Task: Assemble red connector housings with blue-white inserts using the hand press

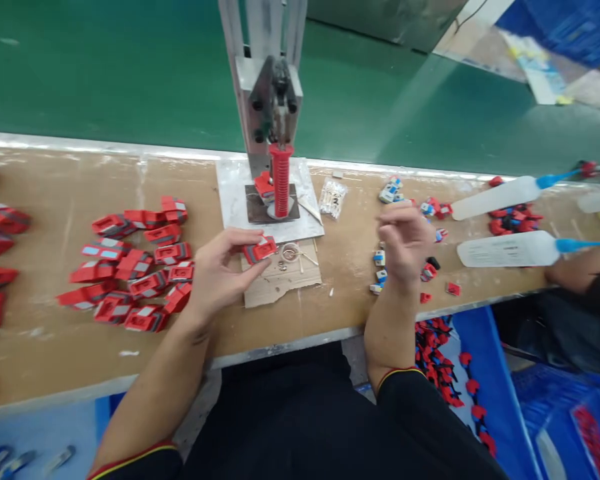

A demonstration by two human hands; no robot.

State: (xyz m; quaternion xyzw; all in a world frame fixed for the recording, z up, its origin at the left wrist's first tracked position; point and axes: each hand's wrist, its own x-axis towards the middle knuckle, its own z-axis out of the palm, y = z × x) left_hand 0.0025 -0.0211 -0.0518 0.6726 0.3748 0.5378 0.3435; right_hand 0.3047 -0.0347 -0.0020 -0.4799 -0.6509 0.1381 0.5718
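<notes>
Between the thumb and fingers of my left hand point(225, 270) is a red plastic toy part point(260, 251) with a recess in it, held above a piece of torn cardboard point(280, 288). A small round dish point(290, 252) and cotton swabs point(309, 259) lie close by on that cardboard. My right hand point(406, 243) is raised over the bench on the right, its fingers curled in; whatever they may hold is hidden. Small blue-and-white parts point(380, 275) lie beside it. In front of both hands stands a hand press point(280, 107) with a red-ribbed handle point(281, 180) and a red part point(264, 185) on its base.
Several red-and-grey toy parts point(135, 263) are grouped left of my left hand. A bag of swabs point(333, 198) lies right of the press. Two white squeeze bottles point(507, 250) lie at right, near another person's arm point(573, 270). Blue bins point(500, 373) stand below the bench edge.
</notes>
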